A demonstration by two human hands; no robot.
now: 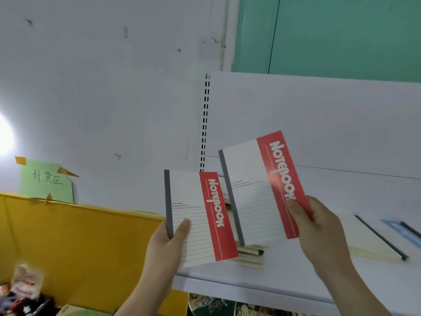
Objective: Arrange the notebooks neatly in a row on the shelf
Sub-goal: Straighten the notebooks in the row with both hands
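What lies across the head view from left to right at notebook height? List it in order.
Green paper sign → left hand → notebook in the left hand → notebook in the right hand → right hand → cream notebook lying flat on the shelf → blue notebook at the right edge.

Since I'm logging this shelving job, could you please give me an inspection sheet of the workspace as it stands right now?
Surface: white shelf, bare along the front edge.
Job's things: left notebook and right notebook, both red-banded, both held above the shelf; stack of notebooks lying flat behind them; another flat notebook and a blue-edged one to the right.
Clutter: plastic bag and oddments lower left.
Grippers: left hand grips the left notebook; right hand pinches the right notebook.
Cables: nothing seen.
Surroundings: white wall, green paper sign, yellow board, green door.
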